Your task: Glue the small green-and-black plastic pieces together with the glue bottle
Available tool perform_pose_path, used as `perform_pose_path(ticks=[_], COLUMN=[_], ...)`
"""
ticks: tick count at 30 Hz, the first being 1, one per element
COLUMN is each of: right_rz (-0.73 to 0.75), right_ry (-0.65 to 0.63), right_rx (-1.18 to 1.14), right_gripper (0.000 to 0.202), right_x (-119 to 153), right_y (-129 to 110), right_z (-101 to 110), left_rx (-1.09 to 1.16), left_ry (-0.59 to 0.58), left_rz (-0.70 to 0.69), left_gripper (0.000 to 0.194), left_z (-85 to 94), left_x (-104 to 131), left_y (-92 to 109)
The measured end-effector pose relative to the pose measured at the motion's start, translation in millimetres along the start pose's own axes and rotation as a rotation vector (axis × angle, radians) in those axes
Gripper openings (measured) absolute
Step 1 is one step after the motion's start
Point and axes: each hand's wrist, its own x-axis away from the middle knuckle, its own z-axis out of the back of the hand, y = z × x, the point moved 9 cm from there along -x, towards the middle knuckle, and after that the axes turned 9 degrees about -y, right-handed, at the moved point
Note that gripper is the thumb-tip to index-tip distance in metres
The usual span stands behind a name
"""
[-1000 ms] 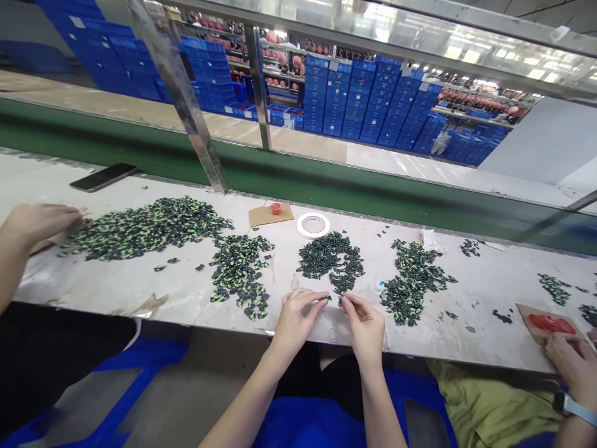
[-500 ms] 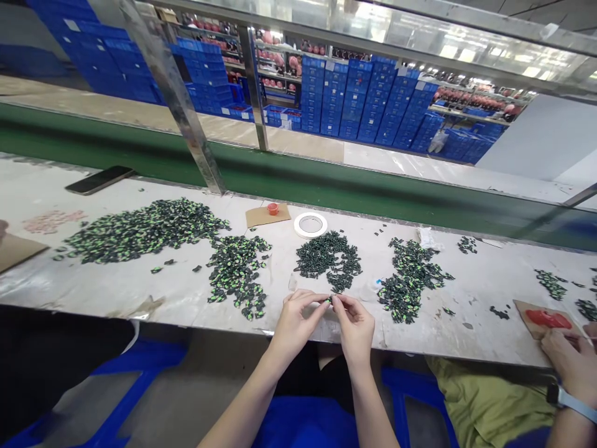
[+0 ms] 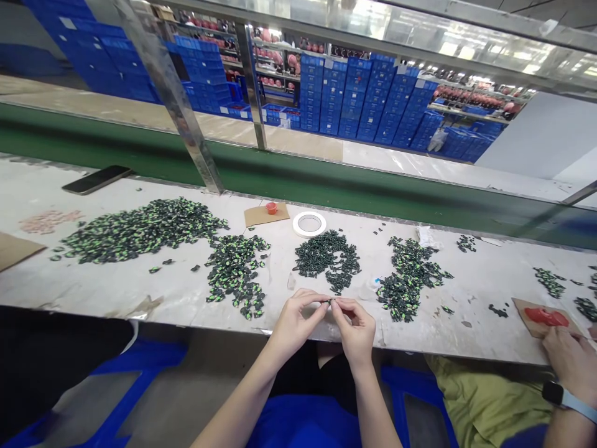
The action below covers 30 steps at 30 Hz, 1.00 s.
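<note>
A small dark part [image 3: 329, 302] is pinched between my two hands above the table's front edge. My left hand [image 3: 297, 316] holds it from the left with thumb and forefinger. On its other side, my right hand [image 3: 352, 320] grips it with fingertips. Just beyond my hands lies a pile of small dark green pieces [image 3: 317, 255]. Black-and-green parts [image 3: 237, 270] are heaped to the left, and another such heap [image 3: 405, 280] lies to the right. Behind the middle pile is a white tape roll [image 3: 309, 224].
A red-lidded pot stands on cardboard [image 3: 254, 216]. A larger black-and-green heap [image 3: 144, 230], pink pieces [image 3: 49, 221] and a phone [image 3: 97, 180] are at left. At right, a person's hand [image 3: 569, 354] is beside red material [image 3: 546, 316]. A metal post [image 3: 186, 118] rises behind the table.
The small part between my fingers has turned, and its green spot hardly shows. The person's hand at the far left has left the view. The whole view has shifted slightly.
</note>
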Motion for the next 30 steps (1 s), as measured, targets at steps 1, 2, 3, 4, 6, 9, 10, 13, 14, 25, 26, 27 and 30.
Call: perform_pose_path(ticks=[1,2,3,4,6,9,10,13,14,25,26,27,30], right_rz=[-0.026,-0.059,-0.094,-0.127,-0.175,-0.171,-0.155,-0.109,-0.105,-0.243,-0.237,-0.230,-0.197], right_ry=[-0.032,-0.067,-0.100,-0.132,-0.191,-0.267,-0.285,-0.304,-0.303,-0.141,-0.142,-0.145,-0.160], right_rx=[-0.009,-0.017,-0.025,-0.033,-0.050,-0.069,-0.068,-0.068,-0.070,-0.181,-0.181,-0.179,-0.158], right_gripper=[0.012,0.012,0.012,0.013,0.017,0.015,0.012,0.005,0.005,0.033,0.034,0.034,0.031], right_x=[-1.7,-3.4,-5.1,-6.5,-9.0,-11.9,-12.5,-13.0,-12.6,-4.3,-3.8,-3.3,-1.3], right_y=[2.5,5.3,7.9,9.9,11.8,7.8,5.7,2.1,2.6,24.3,24.2,24.2,24.7], right_z=[0.6,1.4,2.5,3.9,6.0,5.8,5.1,2.8,2.0,8.6,8.5,8.3,8.1], left_rx=[-0.010,-0.018,-0.026,-0.032,-0.049,-0.108,-0.140,-0.243,-0.271,-0.318,-0.315,-0.311,-0.304], left_ry=[-0.005,-0.015,-0.035,-0.065,-0.136,-0.220,-0.237,-0.265,-0.268,-0.188,-0.185,-0.182,-0.171], left_rz=[-0.003,-0.009,-0.017,-0.026,-0.044,-0.082,-0.098,-0.130,-0.129,-0.042,-0.045,-0.049,-0.055], left_gripper=[0.013,0.013,0.013,0.014,0.015,0.017,0.018,0.021,0.022,0.014,0.014,0.014,0.014], left_z=[-0.1,-0.4,-1.5,-3.2,-7.2,-11.0,-11.7,-13.3,-13.7,-8.8,-8.7,-8.6,-8.0], left_x=[0.0,-0.2,-0.7,-1.3,-2.8,-4.6,-4.9,-5.0,-4.8,-1.9,-1.7,-1.3,0.4], left_y=[0.1,0.5,1.2,2.0,3.6,6.7,8.0,9.9,9.6,8.0,8.9,9.7,11.1])
